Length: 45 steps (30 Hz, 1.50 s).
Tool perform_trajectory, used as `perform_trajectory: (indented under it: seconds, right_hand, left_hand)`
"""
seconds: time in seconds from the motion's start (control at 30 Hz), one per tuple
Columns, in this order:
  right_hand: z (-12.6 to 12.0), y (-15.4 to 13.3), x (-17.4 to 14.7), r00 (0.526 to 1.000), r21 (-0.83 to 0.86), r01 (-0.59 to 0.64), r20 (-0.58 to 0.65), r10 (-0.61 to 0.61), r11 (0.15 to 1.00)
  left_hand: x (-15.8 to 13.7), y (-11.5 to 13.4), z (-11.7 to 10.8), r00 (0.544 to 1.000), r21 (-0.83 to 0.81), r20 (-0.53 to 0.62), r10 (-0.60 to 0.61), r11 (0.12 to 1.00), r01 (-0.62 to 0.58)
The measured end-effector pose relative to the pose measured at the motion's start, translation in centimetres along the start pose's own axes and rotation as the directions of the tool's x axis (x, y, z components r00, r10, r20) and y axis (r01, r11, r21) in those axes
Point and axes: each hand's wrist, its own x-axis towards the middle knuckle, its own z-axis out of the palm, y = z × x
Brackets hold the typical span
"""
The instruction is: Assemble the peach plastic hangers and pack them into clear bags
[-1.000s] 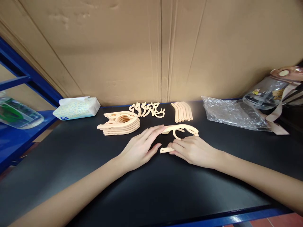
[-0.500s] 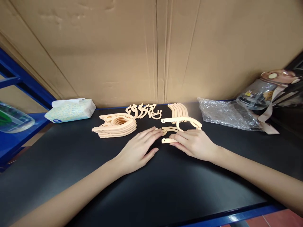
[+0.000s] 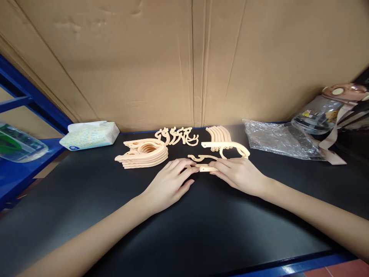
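Observation:
My right hand (image 3: 240,175) grips a pale peach plastic hanger arm (image 3: 208,169) with a hole in its end; its fingers cover the rest of the piece. My left hand (image 3: 173,181) rests just to the left, palm down, its fingertips at the end of that arm and the thumb held apart. Just beyond the fingers lies a thin curved hanger hook (image 3: 198,157). Behind my right hand is a folding hanger (image 3: 221,145) with a curved inner bar. A stack of folded hangers (image 3: 144,156) lies beyond my left hand.
Along the cardboard wall (image 3: 144,77) lie several loose hooks (image 3: 177,135) and a row of hanger arms (image 3: 218,134). A tissue pack (image 3: 89,135) stands at the back left. At right are a clear plastic bag (image 3: 282,140) and a strapped water bottle (image 3: 315,111).
The hanger arm in my right hand now meets my left fingertips. My left fingers have drawn back from the thin hook, which shows more fully. The view has shifted slightly.

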Motion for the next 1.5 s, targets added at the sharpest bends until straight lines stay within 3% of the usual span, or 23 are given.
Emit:
perform_trajectory:
  seconds: [0.33,0.93,1.13,1.27,1.5]
  right_hand:
    - [0.1,0.3,-0.2,0.994,-0.073,-0.071,-0.093,0.064,0.995]
    - [0.5,0.3,-0.3,0.996,-0.046,-0.075,-0.046,0.073,0.996]
    - [0.7,0.3,-0.2,0.997,0.019,-0.083,-0.008,0.083,0.996]
    - [0.8,0.2,-0.1,0.996,0.038,-0.083,-0.009,0.083,0.996]
    - [0.9,0.2,-0.3,0.998,0.051,-0.068,-0.005,0.068,0.996]
  left_hand:
    - [0.1,-0.2,0.1,0.997,0.001,-0.042,-0.058,0.998,0.058]
    - [-0.1,-0.2,-0.1,1.000,0.024,0.004,0.030,0.999,-0.030]
    - [-0.3,0.3,-0.1,0.988,0.085,-0.124,-0.097,0.990,0.108]
    - [-0.2,0.3,0.0,0.993,0.090,-0.054,-0.106,0.990,0.111]
    - [-0.2,-0.1,-0.2,0.988,-0.041,0.022,-0.153,0.987,0.154]
